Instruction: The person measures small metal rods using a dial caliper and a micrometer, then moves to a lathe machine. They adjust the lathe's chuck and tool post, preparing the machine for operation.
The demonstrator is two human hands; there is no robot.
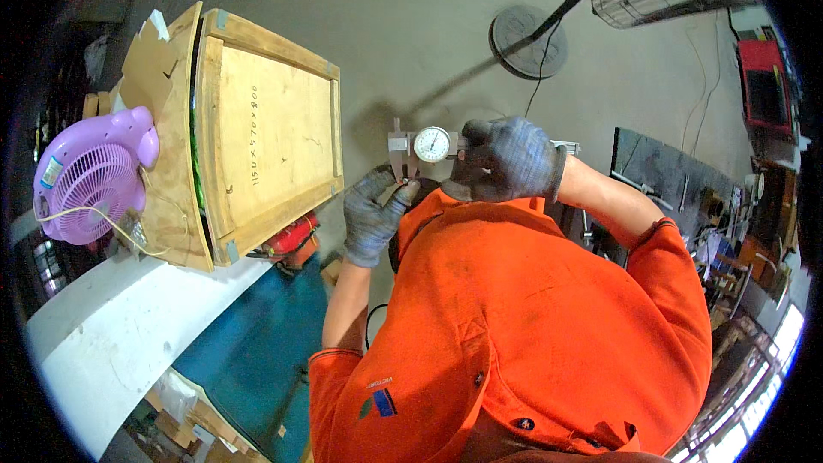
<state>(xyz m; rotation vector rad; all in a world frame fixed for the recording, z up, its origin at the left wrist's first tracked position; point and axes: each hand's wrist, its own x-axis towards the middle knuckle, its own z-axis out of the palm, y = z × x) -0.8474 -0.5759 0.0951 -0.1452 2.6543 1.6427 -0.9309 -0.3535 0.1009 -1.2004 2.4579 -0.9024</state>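
Observation:
A dial caliper (431, 144) with a round white face is held out in front of my orange-clad chest, its jaws pointing toward me on the left. My right hand (519, 159), in a grey knit glove with dark finger coating, is wrapped around the caliper's beam. Just below the jaws, my gloved left hand (375, 214) is closed with thumb and fingertips pinched together. Between those fingertips sits something small, right at the jaw tips; its kind is too small to make out, and I cannot tell whether the jaws touch it.
A wooden crate (279, 120) stands at the left with a purple fan (94, 176) beside it. Beyond my hands, a standing fan's round base (529, 41) rests on the grey floor. A dark tabletop (651, 159) with metal tools lies to the right, a blue surface (249, 356) at lower left.

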